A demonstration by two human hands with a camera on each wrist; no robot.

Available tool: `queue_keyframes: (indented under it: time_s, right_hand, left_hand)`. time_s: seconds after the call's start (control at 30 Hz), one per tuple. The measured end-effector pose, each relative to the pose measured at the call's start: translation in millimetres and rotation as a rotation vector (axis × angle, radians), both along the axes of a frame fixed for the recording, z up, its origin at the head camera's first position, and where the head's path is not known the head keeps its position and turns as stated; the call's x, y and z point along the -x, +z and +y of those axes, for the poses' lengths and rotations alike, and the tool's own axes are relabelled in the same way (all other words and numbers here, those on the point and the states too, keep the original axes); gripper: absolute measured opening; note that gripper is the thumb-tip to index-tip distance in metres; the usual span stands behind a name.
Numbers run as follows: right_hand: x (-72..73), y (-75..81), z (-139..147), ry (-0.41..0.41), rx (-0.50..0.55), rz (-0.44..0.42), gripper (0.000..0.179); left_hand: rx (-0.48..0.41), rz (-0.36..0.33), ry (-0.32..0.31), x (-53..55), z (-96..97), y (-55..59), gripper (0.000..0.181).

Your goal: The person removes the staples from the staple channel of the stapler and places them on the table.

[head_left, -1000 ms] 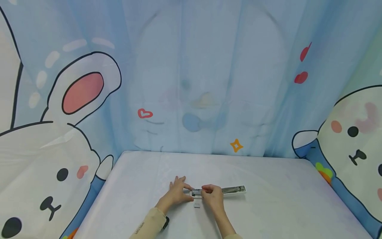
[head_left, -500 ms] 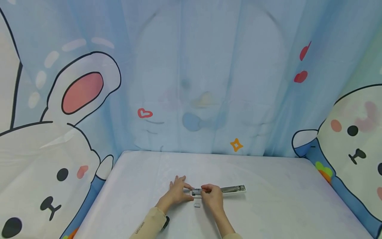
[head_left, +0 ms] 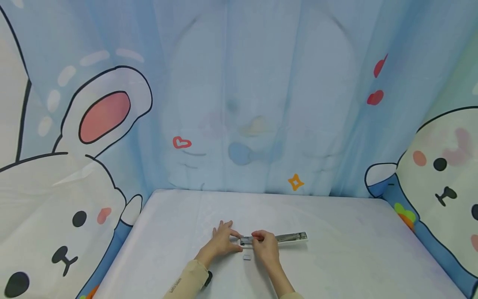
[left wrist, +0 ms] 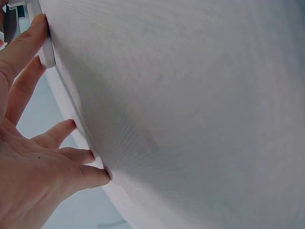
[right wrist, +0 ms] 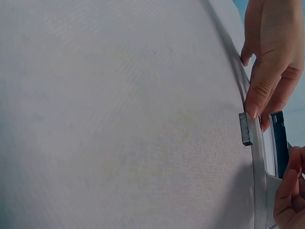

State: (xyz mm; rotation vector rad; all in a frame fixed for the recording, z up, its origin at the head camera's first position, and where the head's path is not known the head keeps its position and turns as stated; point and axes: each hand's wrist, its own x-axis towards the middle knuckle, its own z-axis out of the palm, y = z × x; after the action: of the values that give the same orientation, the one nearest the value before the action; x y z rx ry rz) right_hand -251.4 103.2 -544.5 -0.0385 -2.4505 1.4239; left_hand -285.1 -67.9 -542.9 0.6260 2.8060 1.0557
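A long stapler (head_left: 294, 237), white with a metal channel, lies opened out on the table. My left hand (head_left: 223, 241) holds its left end between thumb and forefinger, while the other fingers spread over the cloth. With bent fingertips, my right hand (head_left: 267, 248) pinches the stapler near its middle; the fingers hide the exact spot. A dark metal part (right wrist: 280, 143) stands between the two hands in the right wrist view. Just in front of the stapler lies a short strip of staples (right wrist: 245, 130), touched by neither hand.
White cloth covers the table (head_left: 354, 249). A blue printed curtain (head_left: 261, 104) hangs behind its far edge, with cartoon figures at both sides. A dark band (head_left: 208, 278) circles the left wrist.
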Motion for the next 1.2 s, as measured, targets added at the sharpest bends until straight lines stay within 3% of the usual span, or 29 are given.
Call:
queue_keyframes:
  time_s: [0.67, 1.2]
  right_hand:
    - [-7.2, 9.3, 5, 0.0, 0.11, -0.021, 0.011]
    - [-22.5, -2.7, 10, -0.005, 0.089, -0.124, 0.013]
  left_hand:
    - [0.004, 0.007, -0.004, 3.0, 3.0, 1.3, 0.031]
    - [0.0, -0.006, 0.006, -0.1, 0.3, -1.7, 0.032]
